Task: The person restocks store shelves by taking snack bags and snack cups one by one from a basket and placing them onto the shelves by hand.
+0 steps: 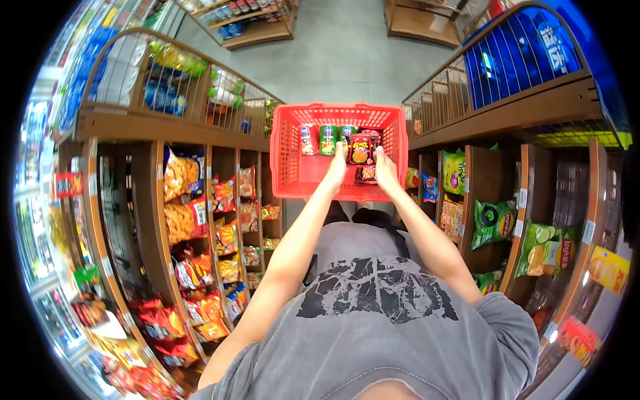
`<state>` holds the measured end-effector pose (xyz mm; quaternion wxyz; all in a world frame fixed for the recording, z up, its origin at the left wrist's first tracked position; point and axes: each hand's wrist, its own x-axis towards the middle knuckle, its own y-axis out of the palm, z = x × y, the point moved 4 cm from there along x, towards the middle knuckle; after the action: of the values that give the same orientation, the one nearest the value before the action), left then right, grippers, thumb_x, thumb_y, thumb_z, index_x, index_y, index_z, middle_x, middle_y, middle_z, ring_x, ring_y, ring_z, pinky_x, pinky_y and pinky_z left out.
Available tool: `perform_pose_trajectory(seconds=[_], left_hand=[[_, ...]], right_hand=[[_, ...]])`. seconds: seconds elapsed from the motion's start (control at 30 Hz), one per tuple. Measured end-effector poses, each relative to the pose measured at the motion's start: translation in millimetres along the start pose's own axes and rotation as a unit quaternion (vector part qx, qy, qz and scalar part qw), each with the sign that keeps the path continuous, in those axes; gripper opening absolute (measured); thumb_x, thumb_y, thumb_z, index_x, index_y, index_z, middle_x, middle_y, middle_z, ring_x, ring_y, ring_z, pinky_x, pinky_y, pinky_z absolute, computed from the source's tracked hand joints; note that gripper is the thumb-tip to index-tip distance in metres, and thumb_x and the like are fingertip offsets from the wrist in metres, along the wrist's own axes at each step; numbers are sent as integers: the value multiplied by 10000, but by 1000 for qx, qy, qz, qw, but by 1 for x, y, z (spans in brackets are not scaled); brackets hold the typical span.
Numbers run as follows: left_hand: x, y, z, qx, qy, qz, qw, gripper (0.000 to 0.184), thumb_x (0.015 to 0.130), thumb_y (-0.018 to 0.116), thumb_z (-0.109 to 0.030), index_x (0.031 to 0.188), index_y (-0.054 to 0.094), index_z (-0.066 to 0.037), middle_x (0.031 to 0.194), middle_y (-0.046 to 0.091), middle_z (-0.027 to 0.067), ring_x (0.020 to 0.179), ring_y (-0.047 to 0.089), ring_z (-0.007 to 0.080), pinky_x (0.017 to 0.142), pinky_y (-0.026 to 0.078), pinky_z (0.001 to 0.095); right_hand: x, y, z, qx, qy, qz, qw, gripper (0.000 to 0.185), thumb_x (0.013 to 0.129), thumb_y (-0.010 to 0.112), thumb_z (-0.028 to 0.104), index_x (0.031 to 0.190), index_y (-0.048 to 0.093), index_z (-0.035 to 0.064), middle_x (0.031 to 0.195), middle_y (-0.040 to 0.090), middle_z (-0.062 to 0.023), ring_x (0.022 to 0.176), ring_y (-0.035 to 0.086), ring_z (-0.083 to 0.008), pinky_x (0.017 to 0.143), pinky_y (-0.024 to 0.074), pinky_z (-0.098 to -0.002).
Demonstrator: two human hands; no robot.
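A red plastic shopping basket [293, 181] is in front of me at the top middle of the head view. My left hand [337, 165] and my right hand [386, 171] are over it, gripping a black and red snack packet [361, 151] from its two sides. The packet is upright, its printed front towards me. Beside it in the basket are a red and white canister [307, 140] and two green canisters, the nearer green canister [327, 140] in full view. More dark red packets [366, 175] lie under and behind the held one, partly hidden.
Shelves of bagged snacks [185, 223] run along my left, with green chip bags [494, 221] on the right. Brown wire-sided racks [193, 120] flank the basket. Beyond it lies grey floor [333, 60], with low shelf units [260, 37] further off.
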<state>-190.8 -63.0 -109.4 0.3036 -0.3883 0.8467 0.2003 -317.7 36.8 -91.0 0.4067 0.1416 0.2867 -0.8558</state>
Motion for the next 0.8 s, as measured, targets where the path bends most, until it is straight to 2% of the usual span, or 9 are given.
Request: perform_pose_trajectory(seconds=[0.03,0.07,0.13,0.17,0.27,0.4,0.53,0.67,0.8], left_hand=[[-3,-3,2,-12,8,5,1000,944,938,153,-735,1510,238,11,1547,275,233,1442,259,322,1167,203,421],[-5,-6,5,-21,13,-7,1000,944,938,153,-735,1510,238,11,1547,275,233,1442,259,322,1167,203,421],[-27,-9,5,-27,24,-15,999,940,942,160,-731,1506,243,16,1544,283,231,1431,279,327,1162,220,426],[-41,-10,4,-79,15,-56,995,884,987,212,-655,1451,319,89,1512,358,209,1429,300,263,1169,207,350],[-62,-24,17,-97,33,-100,990,876,988,217,-651,1442,342,87,1497,380,217,1418,322,268,1165,221,348],[-96,-46,25,-99,54,-166,980,832,1001,223,-624,1392,439,77,1415,487,216,1344,425,272,1116,303,359],[-115,-71,37,-121,106,-250,955,805,1009,230,-607,1361,482,72,1372,527,209,1288,474,265,1088,334,365],[-144,-101,40,-144,150,-284,936,788,1016,227,-596,1344,504,64,1315,572,195,1231,517,250,1072,353,359],[-196,-122,35,-171,175,-308,919,772,1022,219,-584,1346,509,54,1277,599,174,1196,538,243,1060,364,361]], right_hand=[[9,3,-10,-13,17,30,999,705,1004,238,582,1251,597,28,1154,645,-184,1053,614,-283,822,497,-393],[16,6,-18,-20,7,42,999,705,1004,238,582,1251,597,28,1154,645,-184,1053,614,-283,822,497,-393],[6,8,-6,7,-9,42,999,706,1015,207,556,1318,539,12,1210,623,-220,1112,610,-325,952,449,-403],[-3,9,5,27,-4,56,998,710,1017,195,554,1357,511,17,1251,608,-227,1134,612,-328,1001,432,-400],[-10,18,17,-13,21,131,991,743,1012,196,578,1320,552,3,1230,625,-225,1137,615,-304,988,436,-397],[-7,51,14,-30,-150,151,977,692,1046,233,500,1292,554,-62,1181,647,-204,1064,621,-263,966,447,-355],[-43,69,55,-61,-172,200,963,709,1047,235,496,1263,557,-98,1212,633,-229,1158,600,-280,1037,422,-367],[-77,93,81,-35,-260,185,947,652,1049,271,462,1169,609,-82,1090,662,-249,1034,637,-340,914,464,-412],[-106,126,92,24,-210,257,943,655,1048,303,460,1213,586,-108,1164,647,-254,1125,614,-283,974,457,-356]])
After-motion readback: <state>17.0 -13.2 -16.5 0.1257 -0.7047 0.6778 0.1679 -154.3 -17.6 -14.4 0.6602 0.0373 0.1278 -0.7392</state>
